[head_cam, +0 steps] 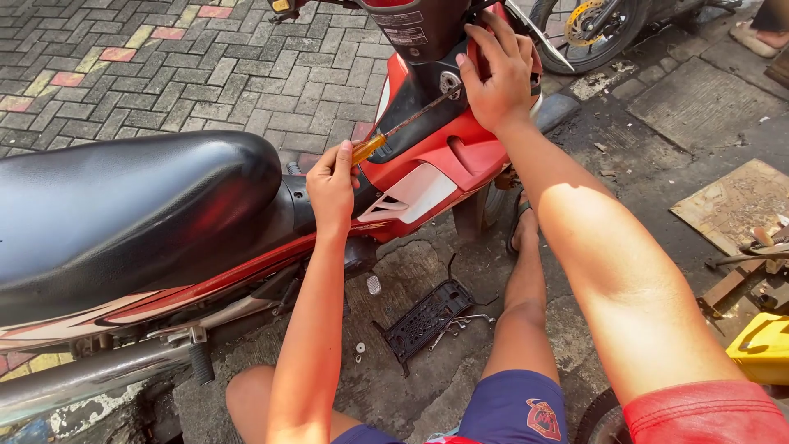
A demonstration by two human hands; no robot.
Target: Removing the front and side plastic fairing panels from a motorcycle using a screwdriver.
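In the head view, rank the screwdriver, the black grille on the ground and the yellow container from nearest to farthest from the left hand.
From the left hand:
1. Screwdriver, in its fingers.
2. Black grille, on the ground below.
3. Yellow container, far right edge.

Both hands reach forward — left hand (333, 185) fisted, right hand (496, 76) spread flat.
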